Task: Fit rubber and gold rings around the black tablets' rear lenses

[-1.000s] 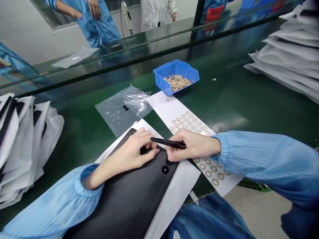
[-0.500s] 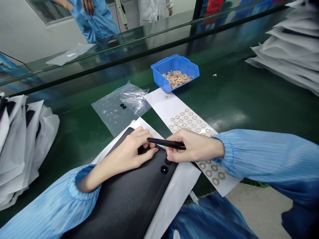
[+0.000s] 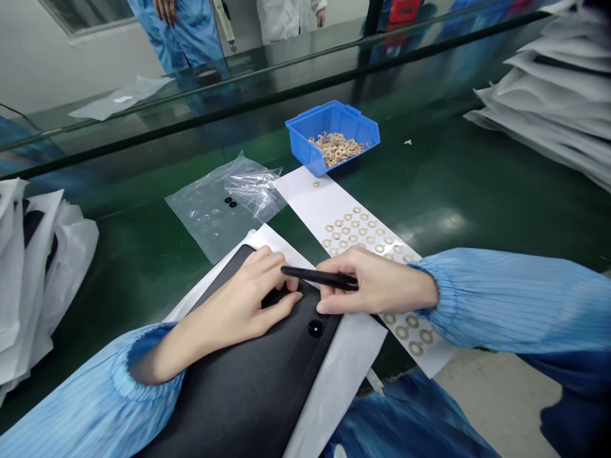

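Note:
A black tablet [image 3: 229,394], back side up, lies slanted on a white sheet [image 3: 329,375]. Near its right corner is a round glossy camera lens [image 3: 316,328]. My left hand [image 3: 262,286] rests on the tablet's upper end with curled fingers, holding it; some fingertips are hidden. My right hand [image 3: 356,283] grips slim black tweezers [image 3: 312,275], whose blunt end points left. Its thumb and fingertips press at the tablet's corner just above the lens, covering the spot. Beside it, a white strip [image 3: 305,191] carries rows of tan ring stickers [image 3: 356,224].
A blue bin [image 3: 305,141] of loose tan rings stands at the strip's far end. A clear plastic bag [image 3: 195,207] with two black rings [image 3: 230,202] lies left of it. White-sleeved stacks flank both sides [image 3: 28,286], [image 3: 563,108]. Co-workers stand across the bench.
The view has shifted slightly. My right hand's fingertips stay at the tablet's corner and the thumb now lies flatter there. My left hand keeps its place on the tablet.

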`<state>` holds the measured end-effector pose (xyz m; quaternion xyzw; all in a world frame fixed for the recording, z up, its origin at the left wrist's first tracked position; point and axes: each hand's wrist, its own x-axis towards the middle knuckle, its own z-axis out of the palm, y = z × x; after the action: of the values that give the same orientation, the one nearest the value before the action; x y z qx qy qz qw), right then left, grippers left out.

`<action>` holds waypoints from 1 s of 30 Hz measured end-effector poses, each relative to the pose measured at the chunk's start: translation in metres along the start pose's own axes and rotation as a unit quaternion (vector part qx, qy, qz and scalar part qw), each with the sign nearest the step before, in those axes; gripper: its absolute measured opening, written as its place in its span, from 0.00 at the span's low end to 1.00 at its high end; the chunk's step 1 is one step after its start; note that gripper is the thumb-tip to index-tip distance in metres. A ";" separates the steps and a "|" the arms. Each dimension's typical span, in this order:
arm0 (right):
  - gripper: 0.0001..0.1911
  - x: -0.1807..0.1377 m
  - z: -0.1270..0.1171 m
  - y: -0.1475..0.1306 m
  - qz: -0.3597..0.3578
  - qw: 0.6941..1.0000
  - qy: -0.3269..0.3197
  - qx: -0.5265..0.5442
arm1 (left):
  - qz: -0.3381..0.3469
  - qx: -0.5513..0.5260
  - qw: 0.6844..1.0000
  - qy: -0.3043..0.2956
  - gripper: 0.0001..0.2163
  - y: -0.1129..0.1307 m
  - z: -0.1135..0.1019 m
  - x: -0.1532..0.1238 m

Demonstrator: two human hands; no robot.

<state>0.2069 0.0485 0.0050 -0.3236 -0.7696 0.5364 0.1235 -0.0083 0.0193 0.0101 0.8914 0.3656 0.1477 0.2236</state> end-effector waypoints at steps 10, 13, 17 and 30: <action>0.15 -0.032 0.019 -0.001 -0.021 0.968 0.234 0.088 | 0.103 0.007 0.993 -0.059 0.16 0.001 0.000 -0.008; 0.04 -0.036 0.030 0.003 -0.031 0.961 0.249 0.118 | 0.116 0.010 0.991 -0.060 0.16 0.000 0.000 -0.009; 0.01 -0.035 0.040 0.009 -0.065 0.952 0.279 0.106 | 0.120 0.014 0.990 -0.066 0.16 0.002 0.000 -0.009; 0.07 -0.028 0.051 0.005 -0.080 0.939 0.333 0.003 | 0.139 0.028 0.988 -0.060 0.15 0.012 0.004 -0.014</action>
<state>0.2020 -0.0063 -0.0153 -0.4211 -0.7057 0.3888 0.4165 -0.0091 0.0008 0.0112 0.9468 0.2274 0.1131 0.1978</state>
